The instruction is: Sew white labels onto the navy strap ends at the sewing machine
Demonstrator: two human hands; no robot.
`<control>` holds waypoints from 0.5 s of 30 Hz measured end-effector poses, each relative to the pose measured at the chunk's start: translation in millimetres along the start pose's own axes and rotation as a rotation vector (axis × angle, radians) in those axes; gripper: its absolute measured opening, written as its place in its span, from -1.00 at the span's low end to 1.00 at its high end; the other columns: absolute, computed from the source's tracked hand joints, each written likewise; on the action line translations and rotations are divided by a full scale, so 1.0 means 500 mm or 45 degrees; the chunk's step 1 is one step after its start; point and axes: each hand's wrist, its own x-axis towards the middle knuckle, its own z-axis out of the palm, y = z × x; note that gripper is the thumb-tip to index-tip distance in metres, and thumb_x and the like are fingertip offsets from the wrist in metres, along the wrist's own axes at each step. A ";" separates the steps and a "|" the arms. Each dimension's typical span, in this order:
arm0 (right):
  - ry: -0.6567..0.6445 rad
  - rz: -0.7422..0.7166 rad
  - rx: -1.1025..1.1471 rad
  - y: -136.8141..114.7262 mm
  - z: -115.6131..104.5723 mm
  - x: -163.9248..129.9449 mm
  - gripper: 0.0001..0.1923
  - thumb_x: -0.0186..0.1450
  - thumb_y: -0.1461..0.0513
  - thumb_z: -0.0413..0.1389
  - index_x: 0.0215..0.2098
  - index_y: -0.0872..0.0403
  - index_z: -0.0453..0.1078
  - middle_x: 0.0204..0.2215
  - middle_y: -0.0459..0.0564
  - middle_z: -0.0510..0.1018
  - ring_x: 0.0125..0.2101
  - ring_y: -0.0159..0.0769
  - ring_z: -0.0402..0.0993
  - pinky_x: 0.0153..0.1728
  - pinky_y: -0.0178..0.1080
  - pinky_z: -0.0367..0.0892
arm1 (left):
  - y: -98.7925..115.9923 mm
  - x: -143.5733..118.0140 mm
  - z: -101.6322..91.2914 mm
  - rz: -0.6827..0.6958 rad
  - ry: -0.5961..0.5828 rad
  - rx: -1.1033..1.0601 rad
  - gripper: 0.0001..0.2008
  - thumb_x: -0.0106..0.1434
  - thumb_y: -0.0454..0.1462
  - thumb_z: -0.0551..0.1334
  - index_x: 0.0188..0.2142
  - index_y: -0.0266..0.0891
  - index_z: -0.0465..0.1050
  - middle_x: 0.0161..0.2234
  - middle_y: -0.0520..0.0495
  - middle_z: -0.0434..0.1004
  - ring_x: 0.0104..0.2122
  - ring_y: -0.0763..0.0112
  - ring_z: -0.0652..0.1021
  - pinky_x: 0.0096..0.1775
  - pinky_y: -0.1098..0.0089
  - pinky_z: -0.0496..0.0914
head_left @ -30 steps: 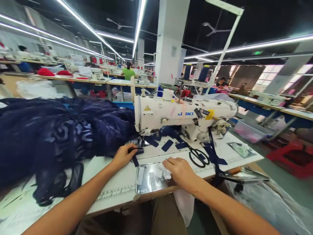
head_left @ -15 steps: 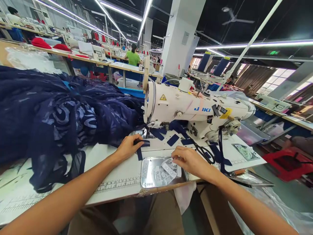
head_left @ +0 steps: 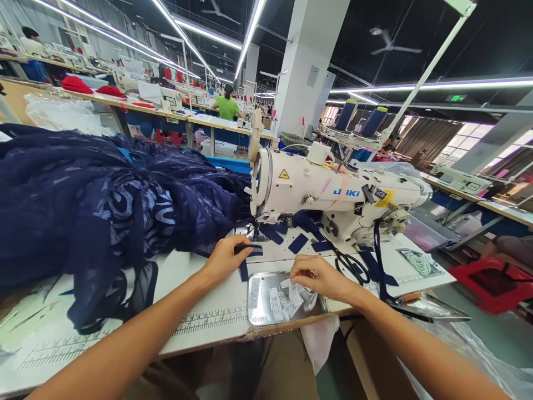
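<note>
A shiny metal tray [head_left: 258, 300] at the front edge of the desk [head_left: 200, 322] holds loosely heaped white labels [head_left: 287, 303]. The right hand [head_left: 325, 276] bends over it, fingers bunched narrow — on a label or not, one cannot tell. The left hand [head_left: 225, 258] pinches a navy strip [head_left: 255, 251] — near the sewing machine [head_left: 316, 186].

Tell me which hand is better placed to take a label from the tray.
The right hand, I'd judge: it is over the tray, close by the labels. The left hand is farther off and seems busy pinching a navy strip.
</note>
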 end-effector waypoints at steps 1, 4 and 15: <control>0.046 0.056 0.107 -0.002 -0.005 -0.003 -0.87 0.17 0.26 0.03 -0.52 0.12 0.34 -0.55 -0.13 0.33 -0.54 -0.47 0.21 -0.49 -0.39 0.15 | 0.002 -0.001 -0.003 -0.007 0.017 -0.023 -0.83 0.03 -0.19 0.13 -0.52 -0.26 0.38 -0.56 0.08 0.38 -0.52 0.45 0.35 -0.43 0.46 0.20; 0.163 0.180 0.431 -0.010 -0.011 -0.004 -0.82 0.13 0.16 0.09 -0.53 0.12 0.30 -0.63 -0.17 0.28 -0.61 -0.48 0.15 -0.56 -0.38 0.10 | 0.011 -0.005 -0.013 -0.017 0.042 -0.142 -0.78 0.00 -0.15 0.15 -0.59 -0.27 0.33 -0.61 0.09 0.31 -0.54 0.46 0.33 -0.45 0.47 0.20; 0.609 0.210 1.030 -0.084 0.086 0.121 -0.81 -0.08 0.15 0.18 -0.62 0.11 0.32 -0.37 -0.06 0.41 -0.36 -0.35 0.29 -0.31 -0.29 0.16 | 0.037 -0.020 -0.041 -0.068 0.061 -0.466 -0.72 -0.02 -0.10 0.18 -0.60 -0.31 0.40 -0.63 0.04 0.34 -0.56 0.45 0.32 -0.48 0.47 0.22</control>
